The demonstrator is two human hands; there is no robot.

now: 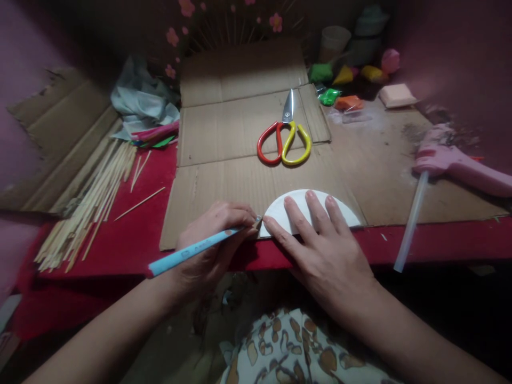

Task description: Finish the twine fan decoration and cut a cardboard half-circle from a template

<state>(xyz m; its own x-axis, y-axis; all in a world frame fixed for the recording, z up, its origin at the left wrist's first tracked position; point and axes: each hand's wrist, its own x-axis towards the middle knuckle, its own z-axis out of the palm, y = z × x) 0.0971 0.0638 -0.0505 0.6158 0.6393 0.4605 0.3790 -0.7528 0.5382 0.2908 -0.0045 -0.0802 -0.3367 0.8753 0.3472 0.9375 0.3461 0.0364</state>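
My left hand [216,234] is closed around a light blue pencil [196,250]. The pencil's tip meets the left end of a white half-round piece [276,208], which looks like paper or card. On that piece my right hand [320,240] lies flat with its fingers spread, pressing it against the cardboard [224,186] near the table's front edge. Beyond the hands, a pair of scissors [287,128] with one red and one yellow handle rests on the cardboard, blades pointing away.
Many thin wooden sticks [92,197] lie at the left beside a crumpled plastic bag [140,96]. A pink glue gun [440,154] with a clear glue stick [412,218] sits at the right. Colourful clay-like lumps [330,96] and a cup [335,40] stand at the back right.
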